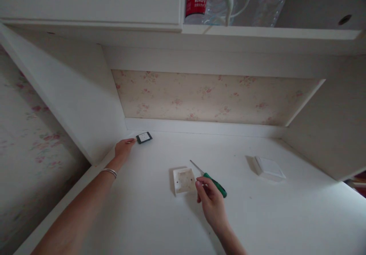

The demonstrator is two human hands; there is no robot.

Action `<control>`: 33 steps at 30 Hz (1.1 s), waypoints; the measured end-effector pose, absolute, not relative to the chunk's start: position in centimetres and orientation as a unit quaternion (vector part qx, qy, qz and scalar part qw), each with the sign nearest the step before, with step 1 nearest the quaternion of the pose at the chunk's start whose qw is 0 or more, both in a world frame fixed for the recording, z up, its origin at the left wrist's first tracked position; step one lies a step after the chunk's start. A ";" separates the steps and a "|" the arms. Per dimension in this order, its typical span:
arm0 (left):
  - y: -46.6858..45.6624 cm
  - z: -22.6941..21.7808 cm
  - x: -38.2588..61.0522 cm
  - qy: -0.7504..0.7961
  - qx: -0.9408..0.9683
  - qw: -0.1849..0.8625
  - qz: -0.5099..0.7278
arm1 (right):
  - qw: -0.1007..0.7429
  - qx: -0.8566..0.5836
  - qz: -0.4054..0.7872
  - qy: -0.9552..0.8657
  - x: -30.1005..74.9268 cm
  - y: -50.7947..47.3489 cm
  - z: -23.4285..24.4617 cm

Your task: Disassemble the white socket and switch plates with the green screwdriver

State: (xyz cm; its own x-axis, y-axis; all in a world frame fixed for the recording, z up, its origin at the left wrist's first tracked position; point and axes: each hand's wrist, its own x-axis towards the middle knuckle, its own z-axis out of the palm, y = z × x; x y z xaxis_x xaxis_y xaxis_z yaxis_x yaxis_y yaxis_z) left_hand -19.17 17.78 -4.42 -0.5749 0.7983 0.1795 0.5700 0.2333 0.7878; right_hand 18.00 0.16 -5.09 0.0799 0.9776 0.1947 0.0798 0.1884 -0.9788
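Left hand (123, 148) stretched to the small black-rimmed white plate (143, 137), far left, and I can't tell its grip. Right hand (210, 199) pinches the green-handled metal screwdriver (219, 188), handle half hidden, beside the white square plastic box (183, 180).

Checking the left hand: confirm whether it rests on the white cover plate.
No: the left hand lies by the dark-framed module, far from the cover plate.

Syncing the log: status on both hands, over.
Left hand open, fingertips at the black module. Right hand on the green screwdriver, grip unclear, beside the white box. Nothing blocking either.
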 end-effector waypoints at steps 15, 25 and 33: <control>13.5 -3.0 -22.7 0.795 0.537 0.072 0.273 | 0.530 -0.464 0.442 -0.555 17.0 -0.8 -5.6; 4.9 -1.2 -10.3 0.641 0.664 0.187 0.337 | 0.526 -0.439 0.461 -0.563 16.5 -1.0 -5.4; -1.5 0.4 0.1 0.464 0.623 0.527 0.344 | 0.499 -0.414 0.431 -0.627 16.0 -2.1 -4.4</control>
State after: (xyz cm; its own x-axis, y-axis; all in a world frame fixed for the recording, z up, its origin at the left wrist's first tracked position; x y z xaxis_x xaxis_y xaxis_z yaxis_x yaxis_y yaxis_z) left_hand 0.14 -1.51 0.44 0.3319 0.9413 -0.0616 0.2155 -0.0121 0.9764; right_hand 15.96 -2.13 -4.41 -0.1587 0.9497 0.2699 0.0892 0.2860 -0.9541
